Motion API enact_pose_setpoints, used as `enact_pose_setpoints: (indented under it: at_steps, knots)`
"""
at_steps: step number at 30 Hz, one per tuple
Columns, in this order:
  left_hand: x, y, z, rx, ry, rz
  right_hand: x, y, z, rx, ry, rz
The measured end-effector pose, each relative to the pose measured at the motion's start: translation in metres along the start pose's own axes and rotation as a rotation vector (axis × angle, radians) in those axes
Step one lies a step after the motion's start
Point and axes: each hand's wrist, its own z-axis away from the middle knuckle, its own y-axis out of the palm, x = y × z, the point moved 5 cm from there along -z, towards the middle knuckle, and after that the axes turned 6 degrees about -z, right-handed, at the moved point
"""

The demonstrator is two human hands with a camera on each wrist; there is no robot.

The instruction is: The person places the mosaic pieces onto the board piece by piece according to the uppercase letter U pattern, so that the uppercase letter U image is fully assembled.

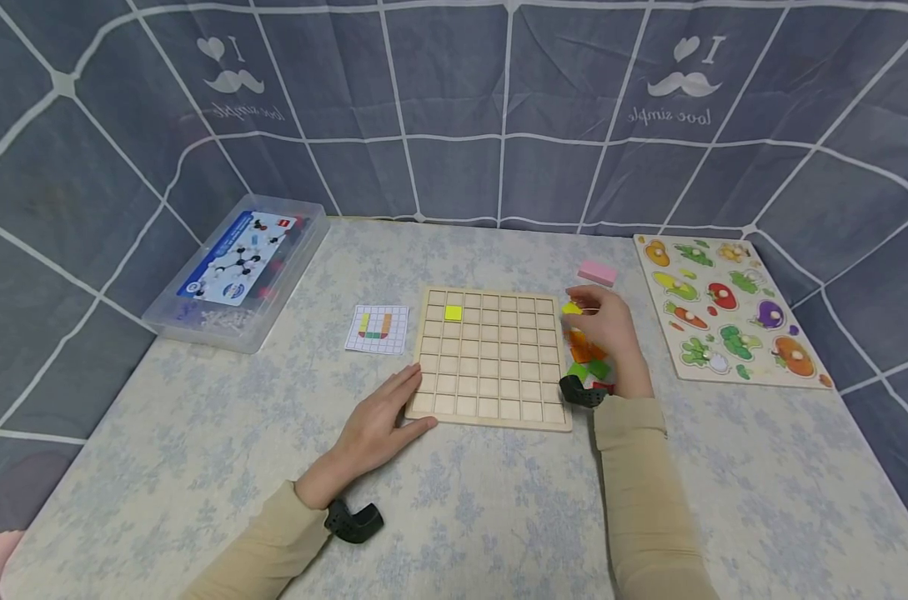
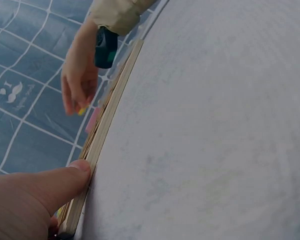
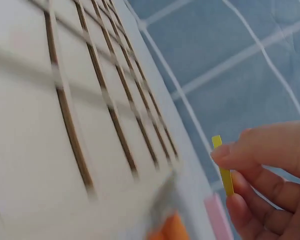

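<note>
A wooden grid board [image 1: 491, 358] lies on the table with one yellow square tile [image 1: 454, 313] in a cell near its upper left. My left hand [image 1: 382, 421] rests at the board's near left corner, fingers straight along the left side and the thumb [image 2: 65, 182] touching the near edge. Just past the board's right side, my right hand [image 1: 607, 321] pinches another yellow tile [image 3: 223, 167] between thumb and fingers, held on edge in the right wrist view. Beneath and beside that hand lie orange tiles [image 1: 584, 348] and green tiles [image 1: 598, 368], partly hidden.
Left of the board lies a pattern card [image 1: 378, 330] with a coloured U shape on a grid. A pink block [image 1: 598, 272] sits beyond the right hand. A clear plastic box [image 1: 236, 258] stands far left; a vegetable puzzle board [image 1: 731, 312] lies at right.
</note>
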Motion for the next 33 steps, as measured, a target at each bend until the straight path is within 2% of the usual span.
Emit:
enact_pose_setpoints:
  at_steps: [9, 17, 23, 28, 33]
  knots:
    - [0.001, -0.001, 0.000, 0.001, 0.001, -0.010, 0.042, 0.063, -0.007, 0.195, -0.113, -0.076]
    - [0.000, 0.000, 0.000, 0.028, -0.019, -0.010, 0.066, 0.117, -0.007, 0.356, -0.165, -0.050]
    - [-0.001, 0.000, 0.000, 0.025, -0.018, -0.012, 0.072, 0.135, -0.008, 0.382, -0.191, -0.008]
    - [0.000, 0.000, 0.001, 0.016, -0.010, -0.012, 0.071, 0.141, -0.009, 0.366, -0.172, 0.029]
    - [0.000, 0.000, 0.001, 0.022, -0.014, -0.018, 0.072, 0.144, -0.009, 0.356, -0.176, 0.020]
